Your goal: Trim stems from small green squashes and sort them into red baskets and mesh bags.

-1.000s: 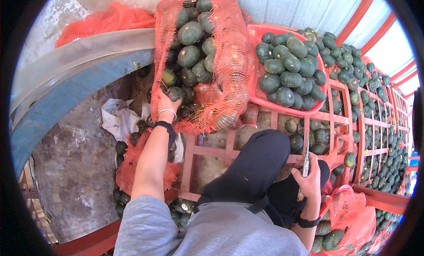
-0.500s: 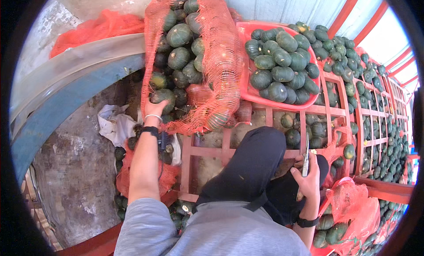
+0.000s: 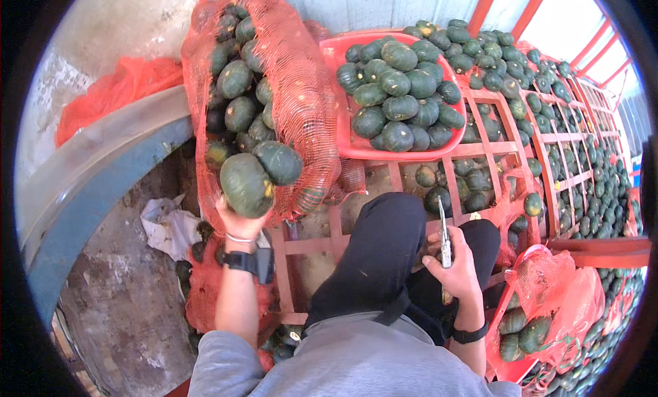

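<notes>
My left hand (image 3: 240, 222) is wrapped round the underside of a dark green pumpkin (image 3: 245, 183), raised in front of the opening of a red mesh sack (image 3: 298, 95). Against it rests a second pumpkin (image 3: 279, 162); whether my fingers support that one too is hidden. More pumpkins (image 3: 235, 79) fill the sack. Over my right thigh, my right hand (image 3: 456, 260) grips a knife (image 3: 445, 243), its thin blade pointing up and away from me.
A red plastic tub (image 3: 394, 152) heaped with pumpkins stands right of the sack. Red metal grating (image 3: 315, 246) lies beneath, with pumpkins below its bars. Another mesh sack (image 3: 541, 287) sits at lower right. White cloth (image 3: 168, 225) and a blue curved panel (image 3: 103, 171) are at left.
My left hand has come back toward me from the sack, lifting the pumpkin. The view has shifted, so the sack and tub appear further left. My right hand still holds the knife.
</notes>
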A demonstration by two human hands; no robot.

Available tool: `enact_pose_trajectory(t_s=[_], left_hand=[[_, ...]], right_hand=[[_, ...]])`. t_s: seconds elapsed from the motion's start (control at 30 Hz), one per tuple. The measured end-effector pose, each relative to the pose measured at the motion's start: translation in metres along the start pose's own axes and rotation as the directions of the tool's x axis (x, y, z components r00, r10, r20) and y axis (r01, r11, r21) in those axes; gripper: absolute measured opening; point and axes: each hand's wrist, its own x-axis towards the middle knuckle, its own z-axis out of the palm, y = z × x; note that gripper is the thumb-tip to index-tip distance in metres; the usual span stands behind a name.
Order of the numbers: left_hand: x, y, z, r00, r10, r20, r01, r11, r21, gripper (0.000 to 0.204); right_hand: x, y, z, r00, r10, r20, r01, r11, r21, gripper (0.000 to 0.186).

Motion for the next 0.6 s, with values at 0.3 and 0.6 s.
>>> enact_pose_trajectory(t_s=[0.3, 0.6], left_hand=[[0.032, -0.099, 0.016, 0.928, -0.268, 0.26, 0.335, 0.903, -0.267, 0.033], [0.021, -0.199, 0.135, 0.561, -0.645, 0.519, 0.543, 0.76, 0.357, 0.056]], right_hand=[[-0.023, 0.01, 0.006, 0.999, 0.002, 0.053, -0.017, 0.962, 0.274, 0.05], [-0.062, 0.013, -0.044, 0.922, 0.052, -0.382, 0.249, 0.676, 0.693, 0.062]])
